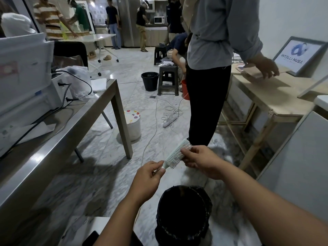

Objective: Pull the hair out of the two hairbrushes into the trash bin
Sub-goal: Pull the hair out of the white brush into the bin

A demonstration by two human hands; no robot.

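Marble floor (110,174) spreads beneath a round bin lined with a black bag (183,215), standing low in view between the forearms. Above it hangs a pale-green rectangular hairbrush with white bristles (175,157). Left hand (149,176) pinches its handle with curled fingers; right hand (200,161) curls onto the bristled head.

hairbrush (177,155): pale matt plastic, thin bristles
trash bin (183,215): lined with crinkled glossy black plastic
floor (99,176): polished marble-look tile, glossy
left table (58,137): smooth brushed metal
right table (266,98): bare light wood, matt
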